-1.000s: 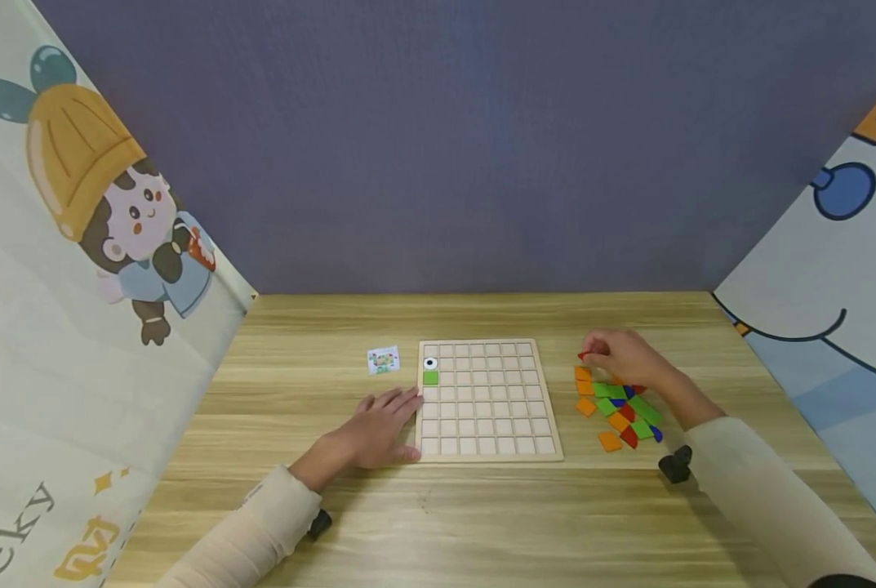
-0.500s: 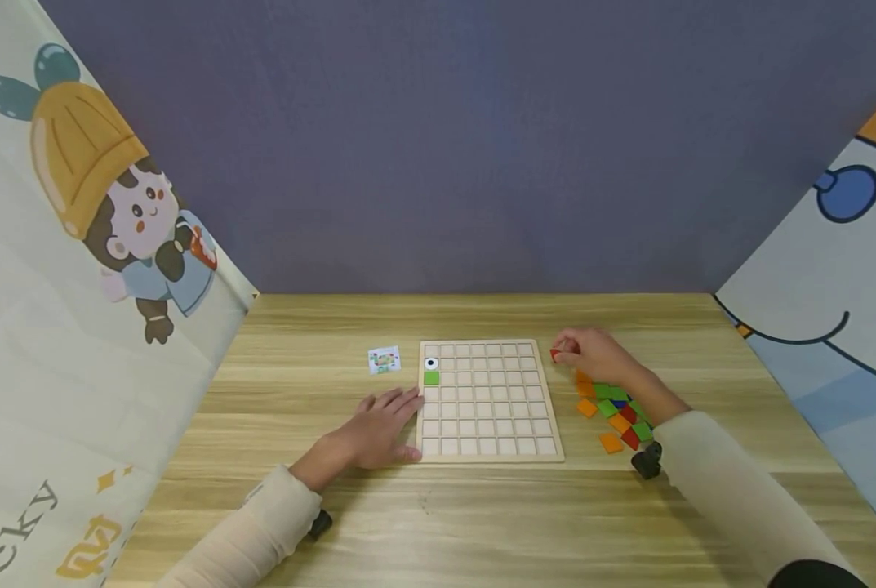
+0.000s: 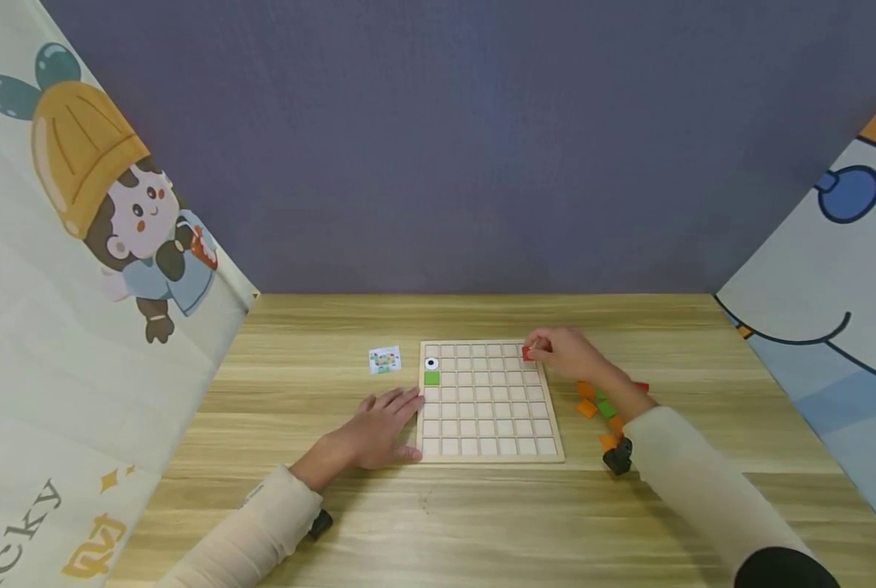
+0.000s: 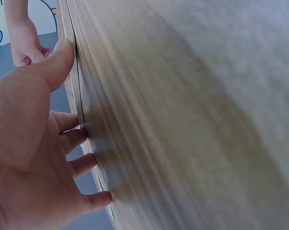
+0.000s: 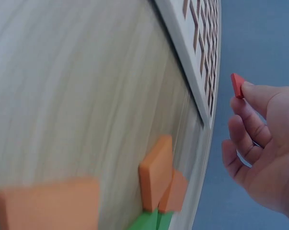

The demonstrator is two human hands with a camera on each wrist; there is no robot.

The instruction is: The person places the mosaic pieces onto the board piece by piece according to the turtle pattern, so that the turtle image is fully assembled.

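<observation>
A red tile [image 5: 237, 85] is pinched between the thumb and fingers of my right hand [image 3: 564, 353], over the far right corner of the wooden grid board [image 3: 485, 456]. My left hand [image 3: 379, 429] lies spread at the board's left edge, fingertips and thumb right at the frame; its fingers [image 4: 82, 165] appear fairly straight in the left wrist view. In the board's left column sit a round white eye piece [image 3: 431, 363] and, just below it, a green square tile [image 3: 432, 378].
Loose tiles lie right of the board, among them an orange tile [image 3: 587, 409] and a green tile [image 3: 606, 408]; my right forearm hides part of the pile. Left of the board lies a small printed card [image 3: 384, 359]. A dark wall panel [image 3: 438, 163] rises behind the table.
My right hand has carried the red tile left, from above the pile to over the board's far right corner. The left hand has stayed at the board's edge.
</observation>
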